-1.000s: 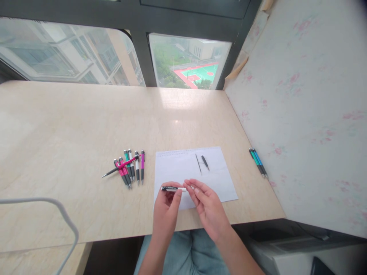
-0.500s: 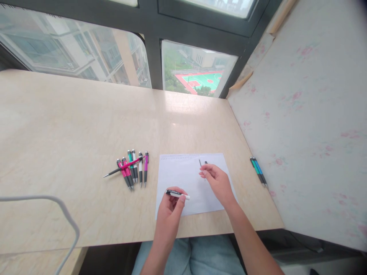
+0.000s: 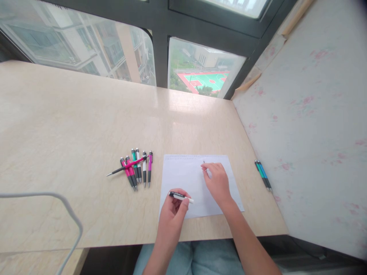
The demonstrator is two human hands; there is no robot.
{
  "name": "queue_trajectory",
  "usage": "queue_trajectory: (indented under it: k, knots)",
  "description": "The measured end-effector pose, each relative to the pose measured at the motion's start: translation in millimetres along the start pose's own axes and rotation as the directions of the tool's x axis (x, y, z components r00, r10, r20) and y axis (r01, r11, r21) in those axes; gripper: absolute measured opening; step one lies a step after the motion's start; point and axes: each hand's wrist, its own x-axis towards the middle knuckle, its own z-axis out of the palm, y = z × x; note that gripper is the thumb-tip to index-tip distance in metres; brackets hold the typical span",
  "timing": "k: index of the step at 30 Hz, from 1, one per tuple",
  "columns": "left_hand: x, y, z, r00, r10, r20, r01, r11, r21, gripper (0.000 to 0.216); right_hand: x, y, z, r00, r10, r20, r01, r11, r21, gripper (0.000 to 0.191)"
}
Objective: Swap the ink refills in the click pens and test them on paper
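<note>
My left hand is closed around a white pen barrel with a black clip, held at a slant above the lower left part of a white sheet of paper. My right hand is over the sheet's right half, thumb and fingertips pinched together. A thin dark piece pokes up from that pinch; the fingers hide most of it, and its kind is unclear. Faint writing runs along the sheet's top edge.
Left of the paper lie several pens with dark grips, a pink pen across them. A green pen and a blue pen lie by the right wall. A grey cable curves over the table's left front.
My right hand has turned inward, and less of the thin dark piece shows. The left hand keeps hold of the white barrel. The whole view has shifted slightly.
</note>
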Motion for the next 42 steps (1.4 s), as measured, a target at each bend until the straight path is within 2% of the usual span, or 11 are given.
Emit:
queue_trajectory:
  k: [5,13,18,20,22,24,27,33,38,42]
  knots:
    - [-4.9,7.1,3.3,1.0,0.0,-0.008,0.0,1.0,-0.014,0.021,0.9,2.0,3.9,1.0,-0.014,0.025,0.015,0.999,-0.049,0.022]
    - [3.8,-16.3,-9.1,0.999,0.008,0.049,-0.008,1.0,0.006,0.033,1.5,2.4,0.1,1.0,0.01,0.016,-0.01,0.999,-0.048,0.026]
    - [2.4,-17.3,-6.9,0.998,-0.009,0.067,0.007,1.0,0.03,0.042,-17.6,-5.2,-20.6,0.988,0.143,-0.063,-0.14,0.989,0.057,0.02]
    - [1.9,-15.8,-4.1,0.996,-0.021,0.084,0.016,0.999,0.051,0.045,-33.9,-17.3,-28.9,0.983,0.186,-0.003,-0.183,0.97,0.16,0.016]
    - [1.5,-15.3,-1.1,0.995,-0.032,0.095,0.024,0.996,0.082,0.047,-51.2,-32.5,-34.6,0.985,0.065,0.159,-0.105,0.959,0.262,0.013]
    - [1.1,-15.6,1.8,0.994,-0.04,0.098,0.028,0.993,0.116,0.047,-65.4,-46.0,-37.0,0.965,-0.039,0.259,-0.044,0.951,0.307,0.012]
    - [0.4,-16.3,5.5,0.993,-0.045,0.108,0.029,0.988,0.152,0.05,-76.9,-55.4,-35.9,0.973,-0.036,0.226,-0.034,0.954,0.298,0.013]
    - [-1.0,-19.1,7.8,0.996,0.013,0.088,-0.033,0.97,0.241,0.047,-82.6,-48.9,-27.9,0.991,-0.022,0.135,-0.007,0.977,0.211,0.009]
    - [-1.9,-19.9,3.8,0.996,0.068,0.061,-0.082,0.96,0.268,0.043,-80.4,-38.3,-20.5,0.99,0.117,0.076,-0.128,0.98,0.155,0.005]
    - [-2.6,-18.0,1.8,0.994,0.082,0.071,-0.099,0.951,0.293,0.039,-67.8,-31.5,-12.1,0.981,0.195,-0.014,-0.195,0.981,0.015,0.005]
